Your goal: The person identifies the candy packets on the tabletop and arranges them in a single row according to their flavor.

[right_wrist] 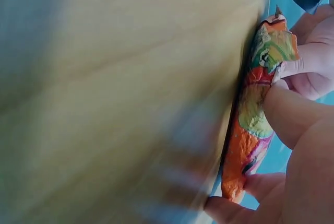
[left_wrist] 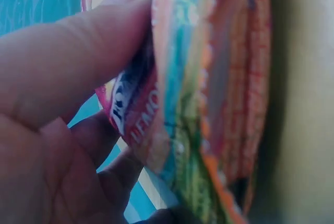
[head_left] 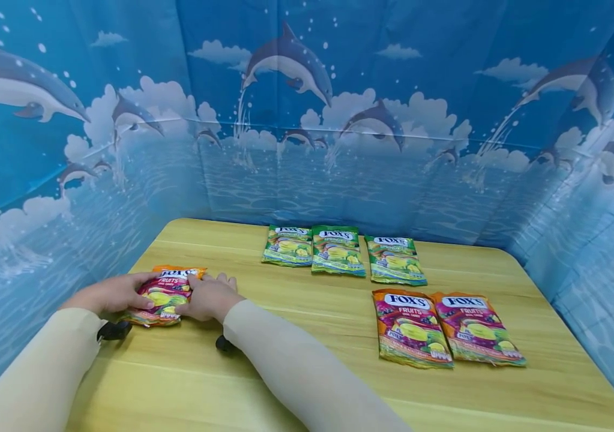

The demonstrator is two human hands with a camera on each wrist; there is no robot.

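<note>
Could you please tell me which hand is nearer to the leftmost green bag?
Right. The right hand is left of and in front of the green bag; the left hand is farther left, at the orange bag's left side.

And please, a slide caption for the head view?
Left hand and right hand hold a Fox's Fruits candy bag; five other Fox's candy bags lie on the table.

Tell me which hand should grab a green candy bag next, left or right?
Probably the right hand. Both hands hold one orange bag, but the right is on the side nearer the green bags. The left hand sits farther away, on that orange bag's other side.
</note>
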